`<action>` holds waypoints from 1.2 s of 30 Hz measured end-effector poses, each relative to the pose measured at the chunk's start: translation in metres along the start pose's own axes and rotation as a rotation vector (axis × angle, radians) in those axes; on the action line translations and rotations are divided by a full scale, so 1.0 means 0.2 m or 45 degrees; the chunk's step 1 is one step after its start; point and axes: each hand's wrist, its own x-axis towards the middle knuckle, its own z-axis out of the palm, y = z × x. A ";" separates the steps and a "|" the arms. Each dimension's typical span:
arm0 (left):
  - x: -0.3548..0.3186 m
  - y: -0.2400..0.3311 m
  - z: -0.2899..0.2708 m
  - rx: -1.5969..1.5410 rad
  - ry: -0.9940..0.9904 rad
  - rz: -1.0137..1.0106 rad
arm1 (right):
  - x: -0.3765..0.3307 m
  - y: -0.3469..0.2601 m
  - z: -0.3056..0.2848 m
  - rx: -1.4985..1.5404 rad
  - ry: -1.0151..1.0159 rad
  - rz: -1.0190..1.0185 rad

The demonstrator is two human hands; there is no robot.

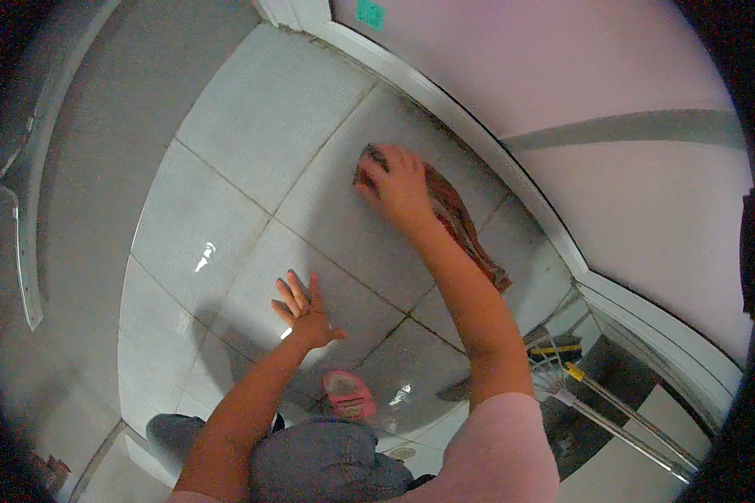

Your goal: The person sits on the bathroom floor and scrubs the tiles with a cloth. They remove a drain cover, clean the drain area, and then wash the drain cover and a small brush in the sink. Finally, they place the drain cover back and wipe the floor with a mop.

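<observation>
My right hand [401, 186] is closed over one end of a dark reddish-brown striped cloth [455, 210], pressing it onto the pale tiled floor [327, 243]. The rest of the cloth trails back along my right forearm, partly hidden beneath it. My left hand [304, 317] holds nothing; its fingers are spread just above the tiles, left of and nearer than the cloth. I cannot tell whether it touches the floor.
A pink slipper [349, 394] is near my knees. At the right, a yellow-and-black brush [555, 350] and long metal handles [633, 438] lean by the wall. A white frame [478, 130] edges the pink panel [596, 75]. A floor drain [403, 453] lies close to me.
</observation>
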 end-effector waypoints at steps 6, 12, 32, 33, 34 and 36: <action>0.00 -0.02 0.03 -0.047 0.039 0.011 | -0.03 0.09 0.09 0.084 0.099 0.101; 0.01 0.00 0.02 -0.012 0.020 0.013 | 0.35 0.16 0.25 -0.084 0.207 -0.041; 0.01 0.03 0.03 0.139 0.014 -0.055 | -1.28 0.62 -0.60 -0.729 -0.222 1.355; -0.01 0.07 -0.01 0.147 0.003 -0.037 | -1.41 0.67 -0.63 -0.808 -0.416 1.288; -0.03 0.07 -0.03 0.155 -0.004 -0.049 | -1.45 0.62 -0.64 -0.856 -0.619 1.204; -0.04 0.02 -0.01 0.136 0.089 -0.053 | -1.40 0.42 -0.73 -0.874 -0.438 0.946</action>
